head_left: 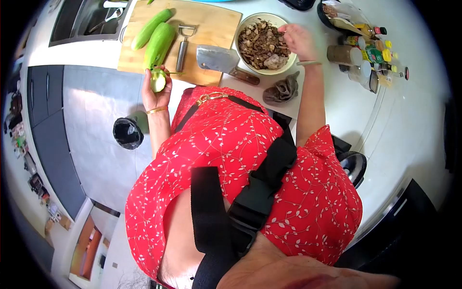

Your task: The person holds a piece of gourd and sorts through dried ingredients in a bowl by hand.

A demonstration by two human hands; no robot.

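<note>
In my left hand (pixel 155 96) is a cut zucchini piece (pixel 158 81), its pale round end facing up, with my fingers closed around it. My right hand (pixel 299 42) is over the right side of a cream bowl (pixel 240 52). Its fingertips are bunched together at the brown chopped filling (pixel 262 41); whatever they pinch is too small to make out. Two whole zucchinis (pixel 160 42) lie on the wooden cutting board (pixel 207 19). Beside them are a metal peeler (pixel 182 55) and a cleaver (pixel 216 59), whose handle reaches past the board's edge.
A crumpled dark cloth (pixel 282 90) lies below the bowl. Several bottles and jars (pixel 370 55) stand to the right on the white counter. At the upper left is a sink (pixel 89 21). A black-lined bin (pixel 128 133) stands on the floor at left.
</note>
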